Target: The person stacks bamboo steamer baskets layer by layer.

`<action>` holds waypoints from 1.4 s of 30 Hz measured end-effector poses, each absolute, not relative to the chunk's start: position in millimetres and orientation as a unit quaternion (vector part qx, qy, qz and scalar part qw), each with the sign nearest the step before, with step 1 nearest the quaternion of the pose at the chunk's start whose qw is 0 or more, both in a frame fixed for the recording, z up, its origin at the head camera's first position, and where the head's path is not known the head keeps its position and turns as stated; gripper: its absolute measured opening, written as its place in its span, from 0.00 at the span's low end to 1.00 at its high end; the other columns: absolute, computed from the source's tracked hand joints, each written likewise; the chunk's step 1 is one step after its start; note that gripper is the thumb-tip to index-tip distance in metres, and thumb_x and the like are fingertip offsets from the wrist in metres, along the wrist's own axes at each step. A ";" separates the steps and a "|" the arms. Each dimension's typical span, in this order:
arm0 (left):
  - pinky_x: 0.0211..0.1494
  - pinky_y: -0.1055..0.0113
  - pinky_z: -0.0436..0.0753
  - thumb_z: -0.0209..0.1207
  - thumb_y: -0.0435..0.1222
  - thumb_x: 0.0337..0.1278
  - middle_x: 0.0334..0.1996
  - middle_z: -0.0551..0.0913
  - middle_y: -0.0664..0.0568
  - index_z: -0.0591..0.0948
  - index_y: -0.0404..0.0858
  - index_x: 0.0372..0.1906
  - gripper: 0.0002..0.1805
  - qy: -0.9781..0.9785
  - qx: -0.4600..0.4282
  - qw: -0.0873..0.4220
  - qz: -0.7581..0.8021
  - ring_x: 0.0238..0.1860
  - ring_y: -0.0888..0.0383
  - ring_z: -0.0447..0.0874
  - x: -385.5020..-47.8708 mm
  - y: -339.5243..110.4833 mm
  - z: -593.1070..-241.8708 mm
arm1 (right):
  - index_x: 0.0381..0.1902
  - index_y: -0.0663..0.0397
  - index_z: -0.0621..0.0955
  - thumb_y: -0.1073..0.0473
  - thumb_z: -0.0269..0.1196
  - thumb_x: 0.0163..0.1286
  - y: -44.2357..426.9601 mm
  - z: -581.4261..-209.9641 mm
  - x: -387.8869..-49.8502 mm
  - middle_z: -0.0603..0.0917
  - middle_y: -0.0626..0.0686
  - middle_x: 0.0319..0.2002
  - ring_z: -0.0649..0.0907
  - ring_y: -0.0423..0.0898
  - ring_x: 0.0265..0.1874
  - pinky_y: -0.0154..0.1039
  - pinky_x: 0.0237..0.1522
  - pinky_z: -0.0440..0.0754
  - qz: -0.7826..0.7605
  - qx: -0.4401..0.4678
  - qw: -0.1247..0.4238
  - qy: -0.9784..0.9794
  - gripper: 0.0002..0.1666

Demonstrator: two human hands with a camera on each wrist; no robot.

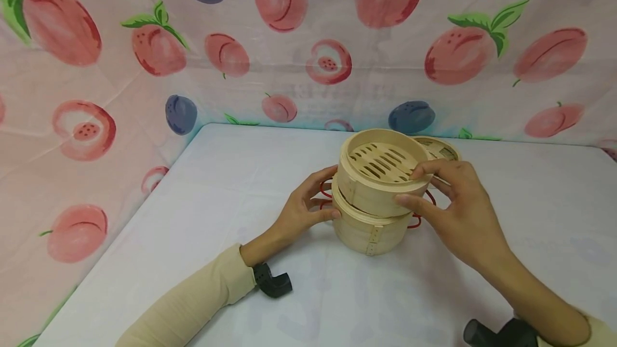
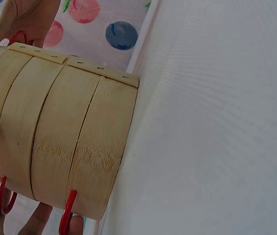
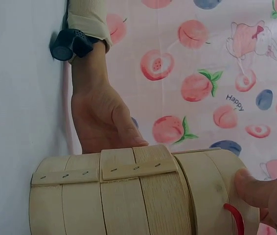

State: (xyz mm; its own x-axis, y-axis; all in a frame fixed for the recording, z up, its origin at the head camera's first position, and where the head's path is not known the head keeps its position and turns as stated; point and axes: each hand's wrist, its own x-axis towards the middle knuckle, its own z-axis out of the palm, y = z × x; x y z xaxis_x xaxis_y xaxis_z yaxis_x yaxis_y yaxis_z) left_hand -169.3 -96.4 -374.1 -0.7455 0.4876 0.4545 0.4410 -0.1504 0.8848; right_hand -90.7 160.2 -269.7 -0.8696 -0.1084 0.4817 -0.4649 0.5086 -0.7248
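Note:
Two round bamboo steamer baskets are stacked in the head view. The lower bamboo steamer basket [image 1: 354, 232] stands on the white table, with red loops at its sides. My left hand [image 1: 306, 200] grips its left side, thumb at the front and fingers behind. Sitting slightly askew on top is the upper bamboo steamer basket [image 1: 368, 194], whose slatted floor shows. My right hand [image 1: 465, 213] pinches its right wall, with the thumb outside and a finger over the rim. In the right wrist view, a slight gap shows between the upper basket [image 3: 209, 181] and the lower basket [image 3: 124, 205].
Behind the stack, partly hidden, lies a round bamboo lid [image 1: 441, 147]. The white table [image 1: 270, 165] runs back to a fruit-patterned cloth [image 1: 289, 79], which also hangs along the left side.

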 end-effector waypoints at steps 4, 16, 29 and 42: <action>0.56 0.46 0.74 0.69 0.36 0.52 0.68 0.65 0.54 0.62 0.46 0.72 0.42 0.658 0.355 0.018 0.664 0.60 0.50 0.69 -168.6 -96.7 -373.4 | 0.41 0.60 0.77 0.68 0.74 0.50 158.2 -269.6 -89.3 0.67 0.51 0.44 0.66 0.39 0.52 0.23 0.53 0.71 0.460 0.170 0.190 -0.851 0.21; 0.54 0.37 0.71 0.68 0.41 0.54 0.67 0.65 0.48 0.59 0.38 0.73 0.44 0.664 0.348 0.019 0.662 0.62 0.43 0.67 -152.4 -95.2 -348.3 | 0.40 0.58 0.78 0.68 0.75 0.48 157.5 -270.6 -87.2 0.67 0.49 0.43 0.66 0.40 0.49 0.22 0.52 0.71 0.454 0.182 0.192 -0.851 0.22; 0.60 0.41 0.68 0.69 0.45 0.52 0.70 0.61 0.45 0.49 0.43 0.76 0.52 0.684 0.326 0.006 0.652 0.65 0.47 0.65 -148.7 -96.8 -344.9 | 0.44 0.53 0.78 0.65 0.76 0.48 158.9 -269.4 -86.5 0.70 0.48 0.45 0.67 0.38 0.51 0.47 0.52 0.75 0.413 0.191 0.192 -0.869 0.26; 0.59 0.41 0.70 0.68 0.39 0.53 0.69 0.62 0.42 0.53 0.35 0.74 0.48 0.673 0.348 -0.022 0.652 0.64 0.45 0.66 -148.2 -93.4 -345.5 | 0.68 0.40 0.66 0.67 0.72 0.55 179.3 -290.9 -85.3 0.68 0.43 0.64 0.72 0.32 0.58 0.23 0.50 0.72 0.447 0.200 0.138 -0.861 0.46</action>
State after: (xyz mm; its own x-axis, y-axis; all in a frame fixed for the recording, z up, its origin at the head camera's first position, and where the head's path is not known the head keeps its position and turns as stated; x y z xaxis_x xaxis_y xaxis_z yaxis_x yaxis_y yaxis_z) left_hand -148.2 -93.4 -345.5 -0.7565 0.4404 0.4836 0.4972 -0.0931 0.8626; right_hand -85.3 179.3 -290.9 -0.8817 -0.2210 0.4169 -0.4681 0.5200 -0.7145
